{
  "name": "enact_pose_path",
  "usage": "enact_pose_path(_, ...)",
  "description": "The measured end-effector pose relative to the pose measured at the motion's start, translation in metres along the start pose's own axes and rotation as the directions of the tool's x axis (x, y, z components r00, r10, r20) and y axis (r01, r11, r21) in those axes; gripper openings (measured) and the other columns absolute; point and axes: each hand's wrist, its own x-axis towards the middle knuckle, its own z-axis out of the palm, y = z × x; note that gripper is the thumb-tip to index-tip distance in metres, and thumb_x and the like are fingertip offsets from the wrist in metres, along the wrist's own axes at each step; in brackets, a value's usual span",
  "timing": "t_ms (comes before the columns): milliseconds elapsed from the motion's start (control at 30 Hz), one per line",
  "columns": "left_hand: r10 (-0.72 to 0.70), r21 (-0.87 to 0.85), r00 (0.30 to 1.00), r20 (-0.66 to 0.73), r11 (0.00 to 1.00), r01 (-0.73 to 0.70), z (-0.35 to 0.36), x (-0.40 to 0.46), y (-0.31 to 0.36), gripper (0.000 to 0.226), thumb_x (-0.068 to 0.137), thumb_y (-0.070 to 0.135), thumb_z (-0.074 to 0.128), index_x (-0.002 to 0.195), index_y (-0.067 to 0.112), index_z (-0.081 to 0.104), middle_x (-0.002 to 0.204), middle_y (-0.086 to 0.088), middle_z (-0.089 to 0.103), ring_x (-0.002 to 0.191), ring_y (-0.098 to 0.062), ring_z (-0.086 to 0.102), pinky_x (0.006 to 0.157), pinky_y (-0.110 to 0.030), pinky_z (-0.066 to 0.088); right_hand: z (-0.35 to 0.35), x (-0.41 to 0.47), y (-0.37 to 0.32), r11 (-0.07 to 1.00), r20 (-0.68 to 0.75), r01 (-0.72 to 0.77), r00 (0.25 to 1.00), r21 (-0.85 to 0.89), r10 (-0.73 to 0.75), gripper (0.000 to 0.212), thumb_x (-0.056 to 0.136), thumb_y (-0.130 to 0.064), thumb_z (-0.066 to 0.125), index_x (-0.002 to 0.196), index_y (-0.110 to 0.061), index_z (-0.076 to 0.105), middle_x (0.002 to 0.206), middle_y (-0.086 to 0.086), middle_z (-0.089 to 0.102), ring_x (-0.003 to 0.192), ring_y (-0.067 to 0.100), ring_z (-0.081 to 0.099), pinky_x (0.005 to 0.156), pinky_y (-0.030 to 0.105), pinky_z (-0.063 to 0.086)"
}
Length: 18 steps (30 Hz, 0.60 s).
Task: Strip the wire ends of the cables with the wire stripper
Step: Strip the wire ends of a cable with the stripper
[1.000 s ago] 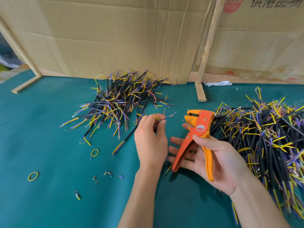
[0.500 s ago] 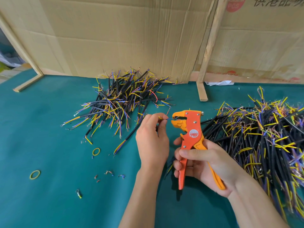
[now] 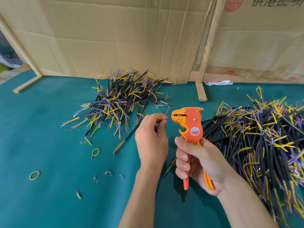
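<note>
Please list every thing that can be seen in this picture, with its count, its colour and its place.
wire stripper: one, orange, upright in the right hand, its head at the wire tip
cable: one, black with yellow and blue wires, in the left hand
left cable pile: one heap, black with yellow and blue ends, far centre
right cable pile: one larger heap, same colours, right side
rubber bands: two, yellow, on the left part of the table
insulation scraps: several, small, near the left forearm
table: one, teal
cardboard: brown sheets, standing behind
left hand: pinches the wire
right hand: grips the handles
</note>
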Motion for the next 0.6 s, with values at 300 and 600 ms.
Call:
enact_pose_path(300,-0.088,-0.075,0.994,0.061,0.993,0.092,0.002,-0.001,0.003,0.013,0.092,0.007,0.065,0.090,0.019,0.068,0.071,0.005,0.066,0.059,-0.014,0.064,0.063,-0.025,0.050,-0.006,0.000,-0.003,0.994,0.021,0.051,0.998,0.094,-0.053,0.016,0.076,-0.010,0.079,0.084,-0.013,0.065,0.069,0.011,0.051,0.054,0.026,0.051,0.053,0.037,0.051)
enact_pose_path(600,-0.189,-0.193,0.976,0.111,0.959,0.208,0.000,0.003,0.001,0.012,0.098,0.011,0.058,0.088,0.015,0.063,0.064,0.012,0.052,0.056,-0.011,0.043,0.055,-0.024,0.039,-0.033,-0.010,-0.019,0.998,0.093,-0.026,0.995,0.056,0.020,0.047,0.063,-0.010,0.092,0.103,-0.004,0.068,0.089,0.027,0.062,0.074,0.040,0.064,0.075,0.053,0.057)
